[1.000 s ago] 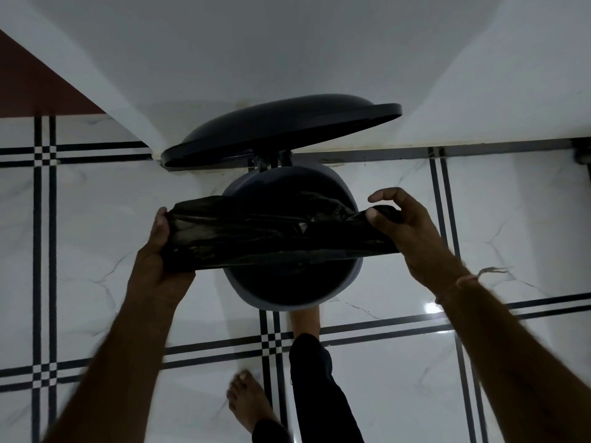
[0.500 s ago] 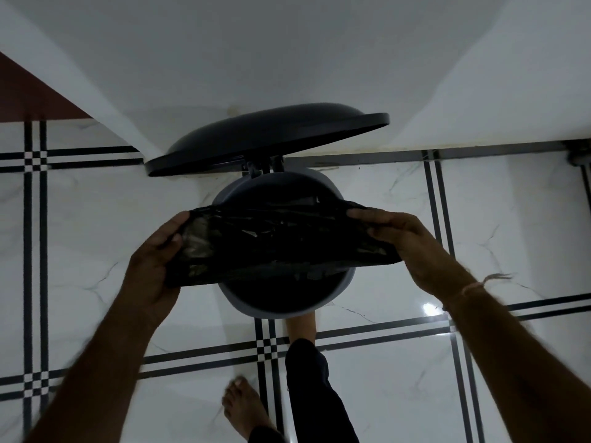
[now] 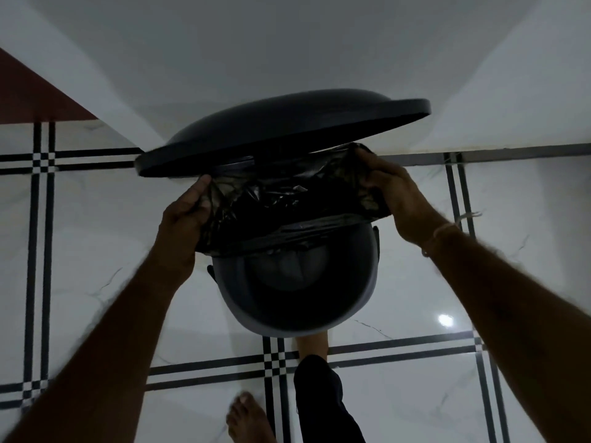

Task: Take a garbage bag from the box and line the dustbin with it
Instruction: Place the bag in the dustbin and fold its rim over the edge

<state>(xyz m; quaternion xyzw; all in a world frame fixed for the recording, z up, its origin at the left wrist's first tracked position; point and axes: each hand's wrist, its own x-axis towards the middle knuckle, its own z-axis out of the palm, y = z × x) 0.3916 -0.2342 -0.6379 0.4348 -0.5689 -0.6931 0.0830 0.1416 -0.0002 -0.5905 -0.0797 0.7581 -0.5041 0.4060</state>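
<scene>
Both hands gripped the black garbage bag (image 3: 287,206), stretched across far half of dustbin (image 3: 297,302) mouth, under raised lid (image 3: 281,132). Left hand (image 3: 182,222) fingers pinched bag's left edge; right hand (image 3: 399,199) fingers clenched bag's right edge at the rim. Near half of the mouth uncovered. Bin on white tiled floor (image 3: 96,251) w/ black lines, by wall. One foot (image 3: 249,417) nearby.

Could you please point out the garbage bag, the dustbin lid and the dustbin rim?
garbage bag (image 3: 287,206): head view, crumpled middle of the plastic.
dustbin lid (image 3: 281,126): head view, domed top.
dustbin rim (image 3: 281,332): head view, near edge.
</scene>
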